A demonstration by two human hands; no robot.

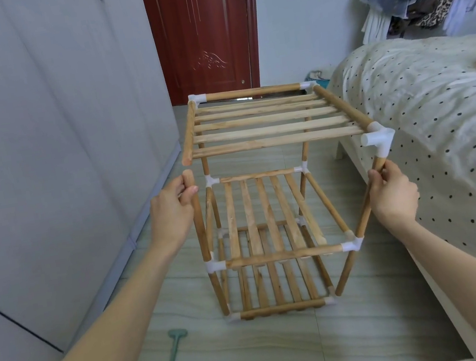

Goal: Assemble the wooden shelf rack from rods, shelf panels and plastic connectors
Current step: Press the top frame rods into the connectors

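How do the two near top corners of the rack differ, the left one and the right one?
The near right corner has a white plastic connector joining rod and upright; the near left corner has none, so its bare rod ends stand apart. The right hand grips its upright below the connector; the left hand grips near the bare tip. Both uprights are wooden.

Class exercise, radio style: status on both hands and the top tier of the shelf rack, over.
Left hand grips bare front-left wooden upright rod. Right hand grips front-right upright under white plastic corner connector. Top slatted wooden shelf panel: front-left corner unjoined, no connector. Nothing obstructing.
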